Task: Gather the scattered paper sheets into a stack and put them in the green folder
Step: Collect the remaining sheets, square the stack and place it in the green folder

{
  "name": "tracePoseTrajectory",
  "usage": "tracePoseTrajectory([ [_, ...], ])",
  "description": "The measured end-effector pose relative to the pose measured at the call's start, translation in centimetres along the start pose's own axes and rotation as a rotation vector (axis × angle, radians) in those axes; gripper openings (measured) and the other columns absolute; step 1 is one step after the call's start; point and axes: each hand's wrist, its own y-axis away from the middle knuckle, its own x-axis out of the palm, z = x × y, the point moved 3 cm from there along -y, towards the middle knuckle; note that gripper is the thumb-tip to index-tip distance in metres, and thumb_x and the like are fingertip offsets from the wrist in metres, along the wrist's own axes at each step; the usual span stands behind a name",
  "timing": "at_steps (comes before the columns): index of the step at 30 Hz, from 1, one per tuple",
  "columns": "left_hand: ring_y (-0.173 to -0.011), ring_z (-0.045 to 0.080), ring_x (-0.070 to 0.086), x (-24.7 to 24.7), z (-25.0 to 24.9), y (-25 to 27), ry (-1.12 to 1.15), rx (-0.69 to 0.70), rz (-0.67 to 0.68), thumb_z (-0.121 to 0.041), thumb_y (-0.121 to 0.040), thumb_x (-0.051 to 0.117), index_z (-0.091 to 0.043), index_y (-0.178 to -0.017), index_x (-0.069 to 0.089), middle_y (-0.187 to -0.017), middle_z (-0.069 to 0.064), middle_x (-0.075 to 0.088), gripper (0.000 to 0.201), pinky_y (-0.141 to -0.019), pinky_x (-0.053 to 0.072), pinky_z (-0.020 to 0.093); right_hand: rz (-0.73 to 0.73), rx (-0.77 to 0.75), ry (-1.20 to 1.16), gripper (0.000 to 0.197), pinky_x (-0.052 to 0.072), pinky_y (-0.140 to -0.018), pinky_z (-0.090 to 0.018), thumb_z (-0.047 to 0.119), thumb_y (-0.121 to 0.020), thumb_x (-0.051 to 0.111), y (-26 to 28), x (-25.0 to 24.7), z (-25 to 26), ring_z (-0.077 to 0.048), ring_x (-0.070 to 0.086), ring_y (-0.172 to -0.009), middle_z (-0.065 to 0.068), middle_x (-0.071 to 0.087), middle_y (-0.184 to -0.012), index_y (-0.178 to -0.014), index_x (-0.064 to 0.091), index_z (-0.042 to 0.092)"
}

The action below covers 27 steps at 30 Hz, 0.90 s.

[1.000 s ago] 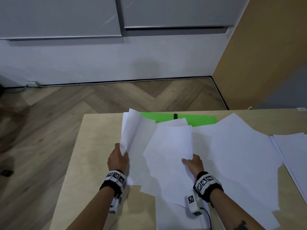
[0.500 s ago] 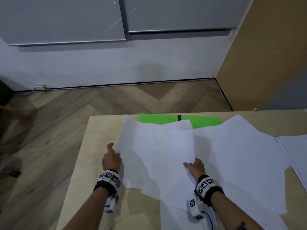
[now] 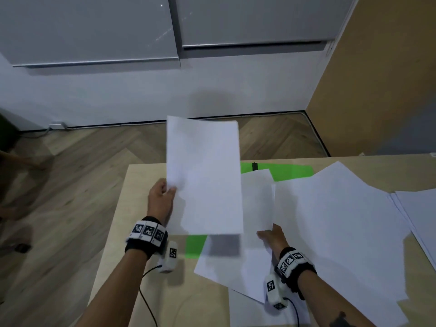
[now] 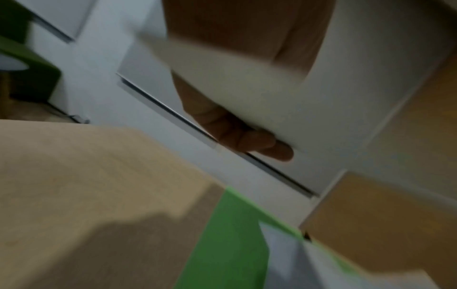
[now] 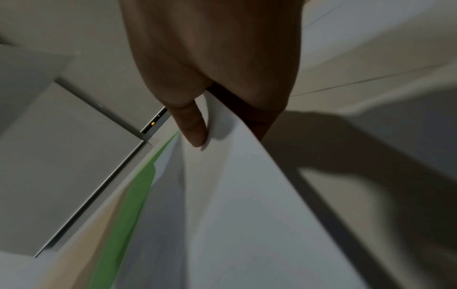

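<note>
Gathering step: left hand [image 3: 162, 199] grip pinches one sheet [image 3: 204, 175] lifted above the green folder [image 3: 292, 171], right hand [image 3: 272, 237] grip pinches a sheet [image 3: 256, 204] lying on the folder; next, probably merge both and square the edges.

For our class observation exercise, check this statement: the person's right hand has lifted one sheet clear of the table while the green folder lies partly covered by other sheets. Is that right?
One detail is wrong: the left hand, not the right, holds the lifted sheet, as the head view shows. The right hand grips another sheet low over the table. The green folder does lie partly covered.
</note>
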Motion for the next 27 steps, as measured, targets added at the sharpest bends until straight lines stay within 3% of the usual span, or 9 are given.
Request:
tracePoseTrajectory([
  [3, -0.076, 0.039, 0.064, 2.8, 3.4, 1.8, -0.191, -0.052, 0.230, -0.020, -0.081, 0.058, -0.015, -0.086, 0.060, -0.085, 0.015, 0.068, 0.007, -0.068, 0.054, 0.046, 0.032, 0.027, -0.135, 0.045, 0.048, -0.100, -0.044, 0.012, -0.082, 0.071, -1.0, 0.2, -1.1, -0.033, 0.063, -0.109, -0.019, 0.067, -0.121, -0.124, 0.060, 0.001],
  [6, -0.079, 0.032, 0.064, 5.1, 6.0, 4.7, -0.439, -0.109, 0.332, -0.013, -0.086, 0.057, -0.020, -0.087, 0.061, -0.089, 0.009, 0.069, 0.008, -0.068, 0.051, 0.036, 0.052, 0.047, -0.195, 0.045, 0.049, -0.094, -0.038, 0.040, -0.093, 0.066, 0.0, 0.1, -0.4, -0.029, 0.063, -0.108, -0.026, 0.063, -0.130, -0.122, 0.063, 0.005],
  [10, -0.098, 0.032, 0.062, 7.5, 9.2, 6.9, -0.608, -0.255, 0.409, -0.013, -0.092, 0.056, -0.010, -0.117, 0.058, -0.114, 0.018, 0.064, 0.025, -0.074, 0.045, 0.029, 0.079, 0.159, -0.212, 0.104, 0.040, -0.113, -0.044, 0.095, -0.072, 0.044, 0.3, 0.0, -0.6, -0.027, 0.053, -0.132, 0.001, 0.051, -0.146, -0.145, 0.049, 0.021],
  [12, -0.112, 0.031, 0.057, 8.3, 9.7, 7.2, -0.681, -0.237, 0.489, -0.014, -0.094, 0.054, -0.008, -0.128, 0.053, -0.127, 0.016, 0.059, 0.035, -0.080, 0.038, 0.025, 0.070, 0.080, -0.201, 0.084, 0.048, -0.103, -0.039, 0.078, -0.082, 0.058, 0.7, 0.0, -0.2, -0.025, 0.059, -0.123, -0.002, 0.057, -0.141, -0.139, 0.053, 0.016],
  [14, -0.116, 0.027, 0.055, 8.8, 9.3, 7.6, -0.670, -0.233, 0.514, -0.015, -0.093, 0.055, -0.009, -0.131, 0.052, -0.128, 0.011, 0.058, 0.038, -0.081, 0.035, 0.022, 0.056, -0.038, -0.184, 0.037, 0.054, -0.089, -0.033, 0.028, -0.090, 0.076, 1.7, 0.1, 0.9, -0.020, 0.068, -0.102, -0.009, 0.069, -0.124, -0.119, 0.066, 0.008],
  [17, -0.091, 0.025, 0.063, 9.1, 8.1, 8.0, -0.450, -0.211, 0.477, -0.018, -0.081, 0.063, -0.006, -0.105, 0.062, -0.096, 0.001, 0.067, 0.027, -0.072, 0.044, 0.023, 0.085, -0.126, -0.291, 0.032, 0.055, -0.093, -0.039, -0.010, -0.086, 0.070, 2.9, 0.4, 2.4, -0.025, 0.071, -0.099, -0.012, 0.073, -0.114, -0.115, 0.067, 0.002],
  [20, -0.094, 0.033, 0.070, 8.8, 5.6, 7.5, 0.005, -0.307, 0.434, -0.024, -0.070, 0.079, -0.007, -0.108, 0.065, -0.099, 0.010, 0.074, 0.044, -0.082, 0.058, 0.043, 0.167, -0.208, -0.421, 0.035, 0.057, -0.078, -0.030, -0.015, -0.085, 0.066, 5.1, 0.0, 5.8, -0.023, 0.072, -0.095, -0.011, 0.075, -0.108, -0.115, 0.066, 0.002],
  [24, -0.101, 0.030, 0.067, 8.4, 0.6, 6.0, 0.354, -0.353, 0.528, -0.026, -0.062, 0.084, -0.004, -0.123, 0.054, -0.118, 0.018, 0.068, 0.071, -0.090, 0.054, 0.042, 0.322, -0.333, -0.382, 0.040, 0.057, -0.082, -0.037, 0.001, -0.064, 0.077, 7.8, -2.3, 10.4, -0.028, 0.073, -0.087, -0.019, 0.075, -0.101, -0.103, 0.072, -0.002],
  [27, -0.102, 0.033, 0.067, 7.8, -3.5, 5.6, 0.365, -0.227, 0.622, -0.018, -0.055, 0.087, -0.001, -0.122, 0.059, -0.116, 0.018, 0.069, 0.075, -0.087, 0.055, 0.042, 0.288, -0.393, -0.299, 0.032, 0.056, -0.086, -0.037, 0.000, -0.068, 0.080, 8.9, -4.1, 13.1, -0.028, 0.072, -0.090, -0.014, 0.077, -0.098, -0.099, 0.074, 0.003],
])
